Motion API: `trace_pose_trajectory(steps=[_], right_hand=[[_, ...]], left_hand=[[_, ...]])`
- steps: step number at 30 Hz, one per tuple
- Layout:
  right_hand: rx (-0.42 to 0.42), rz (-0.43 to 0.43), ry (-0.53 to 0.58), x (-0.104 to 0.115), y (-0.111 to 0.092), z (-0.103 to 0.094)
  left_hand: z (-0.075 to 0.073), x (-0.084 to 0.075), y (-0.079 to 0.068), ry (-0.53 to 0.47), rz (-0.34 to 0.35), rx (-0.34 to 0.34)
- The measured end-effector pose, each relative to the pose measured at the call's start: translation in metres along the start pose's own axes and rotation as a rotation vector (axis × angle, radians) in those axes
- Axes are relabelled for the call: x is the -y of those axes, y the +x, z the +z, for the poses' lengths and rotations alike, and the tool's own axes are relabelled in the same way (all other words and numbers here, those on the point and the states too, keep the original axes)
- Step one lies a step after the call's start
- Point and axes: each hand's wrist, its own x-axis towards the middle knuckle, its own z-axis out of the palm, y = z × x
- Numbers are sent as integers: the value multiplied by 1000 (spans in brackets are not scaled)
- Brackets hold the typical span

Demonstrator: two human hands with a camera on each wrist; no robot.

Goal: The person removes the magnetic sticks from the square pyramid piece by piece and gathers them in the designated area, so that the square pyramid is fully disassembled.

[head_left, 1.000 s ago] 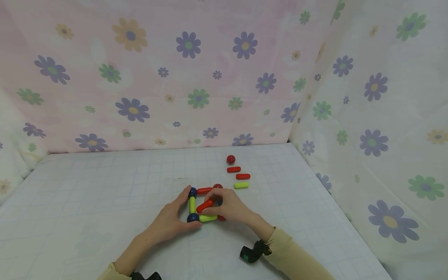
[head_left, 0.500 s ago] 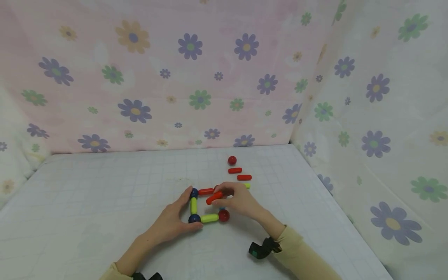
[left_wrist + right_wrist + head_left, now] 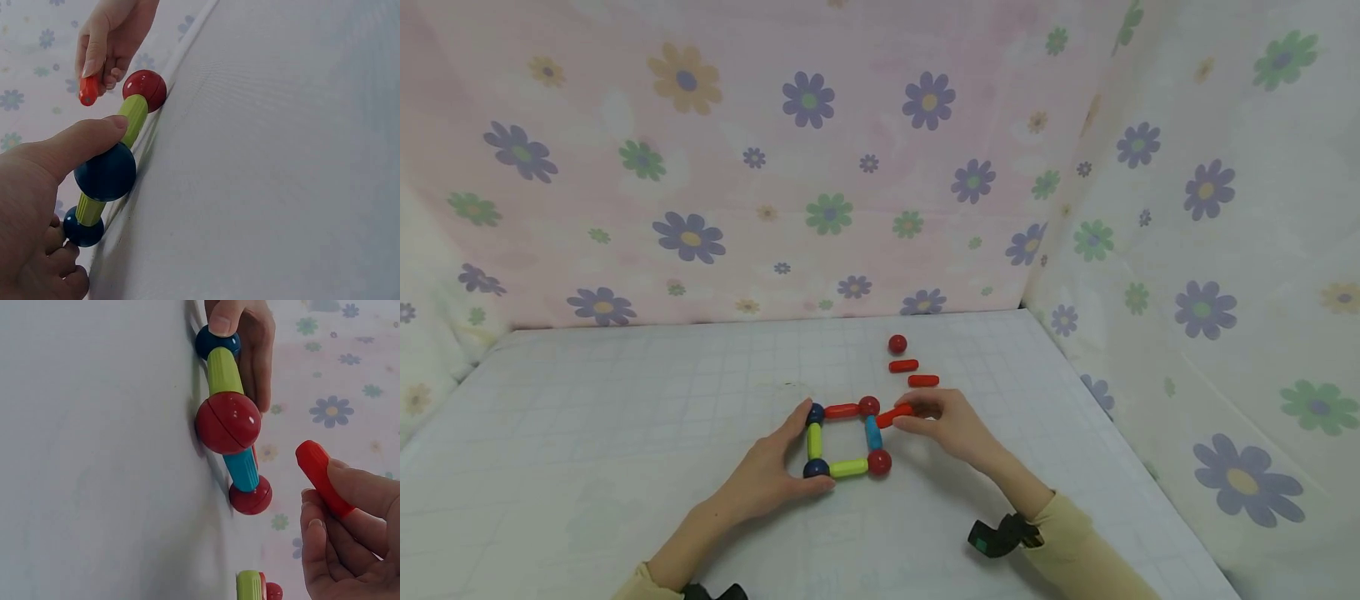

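A flat square of magnetic sticks and balls lies on the table in the head view. Its left corners are dark blue balls (image 3: 816, 468), its right corners red balls (image 3: 880, 462). Two sides are yellow-green sticks (image 3: 848, 467), the far side is red and the right side is a light blue stick (image 3: 874, 433). My left hand (image 3: 763, 467) holds the left side, thumb at the near blue ball and fingers by the far one. Between thumb and fingers, my right hand (image 3: 953, 427) pinches a red magnetic stick (image 3: 322, 478), raised just right of the square.
Beyond my right hand lie two loose red sticks (image 3: 903, 366) and a red ball (image 3: 897, 343). A loose yellow-green stick (image 3: 249, 586) shows in the right wrist view; my hand hides it in the head view. Flowered cloth (image 3: 865, 233) hangs behind the table.
My right hand has moved right with the red stick, from over the square to outside its right side, uncovering the light blue stick and far red ball. My left hand stays in place.
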Motion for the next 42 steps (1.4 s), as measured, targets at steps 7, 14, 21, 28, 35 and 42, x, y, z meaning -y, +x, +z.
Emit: trace_pose_trajectory(steps=[7,14,21,28,35,42], right_hand=[[-63,65,3,-10,-6,-20],[-72,81,39,-16,-4,-32],[-63,105,63,-23,-5,-36],[-68,143,61,-27,-4,-39],[-48,165,54,-37,-2,-39],[-11,153,-17,-47,0,-34]], left_hand=[[0,0,0,6,8,4],[-1,0,0,4,6,6],[-1,1,0,-1,10,7],[-1,1,-1,2,6,5],[-1,2,0,7,1,6],[-1,2,0,-13,6,11]])
